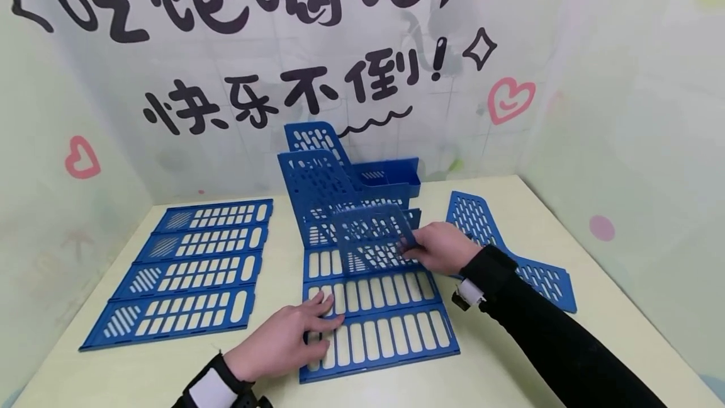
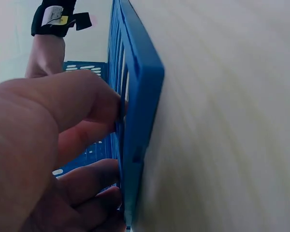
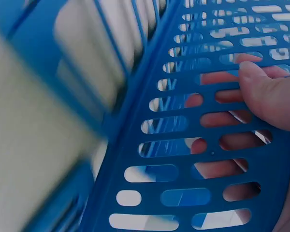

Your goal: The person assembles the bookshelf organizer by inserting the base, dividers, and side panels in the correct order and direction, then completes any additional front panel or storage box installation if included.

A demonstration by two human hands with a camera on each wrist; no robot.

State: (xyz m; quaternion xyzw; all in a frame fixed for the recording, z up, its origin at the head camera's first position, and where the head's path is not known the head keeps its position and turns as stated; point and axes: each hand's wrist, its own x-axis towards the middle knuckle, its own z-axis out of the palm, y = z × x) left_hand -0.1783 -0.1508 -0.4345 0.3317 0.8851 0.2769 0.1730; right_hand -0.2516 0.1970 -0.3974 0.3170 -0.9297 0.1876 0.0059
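Note:
My right hand (image 1: 444,247) grips the edge of a blue perforated file-rack divider (image 1: 348,219), held upright above a slotted blue base (image 1: 391,315). In the right wrist view the thumb lies on the near face of this divider (image 3: 212,152), and fingers show through its slots. The divider's lower edge is close along the base. My left hand (image 1: 289,339) rests on the base's left front part, fingers spread over the slots. The left wrist view shows its fingertips against the slotted base (image 2: 147,82). Two taller dividers (image 1: 303,172) stand at the back of the base.
A small blue box-like holder (image 1: 403,174) is attached at the rear right of the standing dividers. Several joined slotted panels (image 1: 221,296) lie flat on the left. Another perforated divider (image 1: 501,250) lies on the table to the right, partly behind my right arm. Walls enclose the table.

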